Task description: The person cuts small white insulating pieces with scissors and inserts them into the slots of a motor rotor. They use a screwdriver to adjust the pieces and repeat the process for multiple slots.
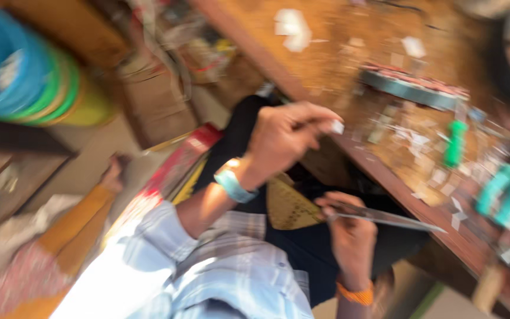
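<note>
Over lap, right hand [349, 227] gripping long, possibly metal blade [388, 217]

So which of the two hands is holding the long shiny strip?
The right hand, with the orange wristband, grips the strip; the left hand, wearing a blue band, pinches a small white piece.

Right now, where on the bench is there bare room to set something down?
Bare wood shows on the bench between the white scraps and the round tin. It is crowded by the green tool, where small bits litter the surface beyond the left hand.
</note>
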`<action>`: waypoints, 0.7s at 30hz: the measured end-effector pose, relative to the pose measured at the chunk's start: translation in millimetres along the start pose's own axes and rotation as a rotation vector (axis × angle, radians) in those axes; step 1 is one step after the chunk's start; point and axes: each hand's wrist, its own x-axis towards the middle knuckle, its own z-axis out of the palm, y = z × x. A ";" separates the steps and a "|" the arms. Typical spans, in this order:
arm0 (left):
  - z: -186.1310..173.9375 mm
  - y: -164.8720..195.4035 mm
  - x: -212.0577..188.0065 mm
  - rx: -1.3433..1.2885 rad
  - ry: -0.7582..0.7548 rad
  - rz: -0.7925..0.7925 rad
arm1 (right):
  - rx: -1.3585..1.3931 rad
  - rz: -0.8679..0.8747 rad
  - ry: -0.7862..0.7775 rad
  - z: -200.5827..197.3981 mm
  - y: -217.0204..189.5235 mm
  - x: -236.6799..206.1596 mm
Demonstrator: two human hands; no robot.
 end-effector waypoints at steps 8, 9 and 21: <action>27.8 9.7 22.4 -0.135 -0.151 -0.168 | 0.003 0.118 -0.086 3.0 17.7 7.7; 33.5 11.9 18.5 -0.141 -0.165 -0.177 | -0.016 0.117 -0.138 -0.4 18.8 9.3; 27.0 17.9 -20.1 0.174 -0.130 -0.331 | 0.303 0.294 -0.573 -17.9 9.0 -1.9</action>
